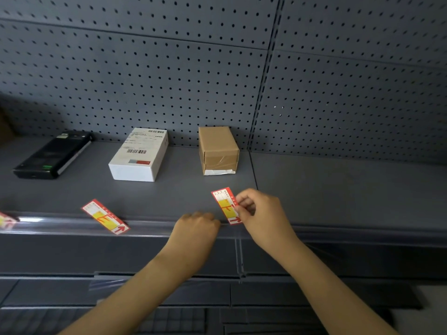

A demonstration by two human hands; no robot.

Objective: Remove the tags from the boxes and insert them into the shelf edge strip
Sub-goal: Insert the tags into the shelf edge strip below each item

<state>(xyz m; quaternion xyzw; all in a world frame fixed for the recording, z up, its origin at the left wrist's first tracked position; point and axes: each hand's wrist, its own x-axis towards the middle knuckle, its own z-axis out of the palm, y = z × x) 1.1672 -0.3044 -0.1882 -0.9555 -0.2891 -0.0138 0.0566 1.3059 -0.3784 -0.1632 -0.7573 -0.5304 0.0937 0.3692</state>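
A grey perforated back panel [169,68] rises behind a dark grey shelf [338,189], along whose front edge a clear shelf edge strip [154,226] runs from left to right. Three boxes are set near the back panel: a black box [52,155] at the left, a white box [140,154] in the middle and a brown cardboard box [218,149] to its right.

A red and yellow tag [227,206] is pinched at its right edge between the thumb and fingers of the right hand [262,213]. Its long axis is held almost upright, leaning slightly left at the top, with its lower end at the strip, directly in front of the cardboard box. Whether that end is already seated in the channel cannot be determined.

The left hand [197,229] is placed just beside the tag's lower end, fingers curled over the strip; whether the strip lip is gripped cannot be told. A second tag [106,217] lies tilted on the strip further left, and part of a third tag [6,221] is visible at the left margin.

The tag's long axis is judged to require turning parallel to the strip before insertion.
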